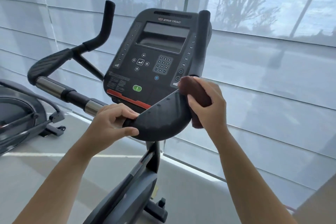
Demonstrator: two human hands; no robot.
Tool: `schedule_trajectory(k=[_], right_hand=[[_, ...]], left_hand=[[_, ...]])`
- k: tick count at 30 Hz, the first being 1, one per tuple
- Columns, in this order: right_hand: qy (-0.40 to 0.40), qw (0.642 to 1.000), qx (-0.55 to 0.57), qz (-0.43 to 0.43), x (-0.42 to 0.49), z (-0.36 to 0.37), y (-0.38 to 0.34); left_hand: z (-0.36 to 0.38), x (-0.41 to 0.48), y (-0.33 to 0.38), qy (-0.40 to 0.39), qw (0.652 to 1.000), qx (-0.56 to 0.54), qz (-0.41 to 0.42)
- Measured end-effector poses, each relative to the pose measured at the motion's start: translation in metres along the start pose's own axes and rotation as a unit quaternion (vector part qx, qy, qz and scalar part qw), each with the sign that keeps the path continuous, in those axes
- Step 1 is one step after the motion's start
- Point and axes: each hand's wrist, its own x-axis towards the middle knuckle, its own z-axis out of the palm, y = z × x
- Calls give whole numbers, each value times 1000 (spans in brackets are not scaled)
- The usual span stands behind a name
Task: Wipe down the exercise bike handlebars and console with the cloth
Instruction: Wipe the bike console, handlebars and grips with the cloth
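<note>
Two grips were seen on the handlebar (160,122), both clenched. Left grip (111,123) was wrapped round the near end of the curved dark section, thumb underneath. Right grip (209,103) was closed on the cloth (197,91), dark red-brown, pressed against the bar's right bend just below the upright horn (202,42). Console (154,54) was set behind the bar, screen dark. Green button (137,88) was seen low on its face. Another machine (18,114) was partly visible at left, blind (272,78) behind.
</note>
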Motion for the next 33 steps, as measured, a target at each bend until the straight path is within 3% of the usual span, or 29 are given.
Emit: schedule_trajectory(k=[5,11,16,20,33], right_hand=[[-55,991,-5,-123,-29,-9,-1],[22,977,-116,-178,21,-14,21],[-30,998,33,-40,21,3,28],[-17,998,53,-4,20,3,28],[161,973,106,125,-37,26,-5]], left_hand=[[1,-1,-1,-3,1000,-21,-21],[0,-2,-2,-4,998,-47,-37],[1,-1,-3,-5,998,-46,-36],[2,-1,-3,-2,999,-25,-33],[1,1,-2,4,1000,3,20]])
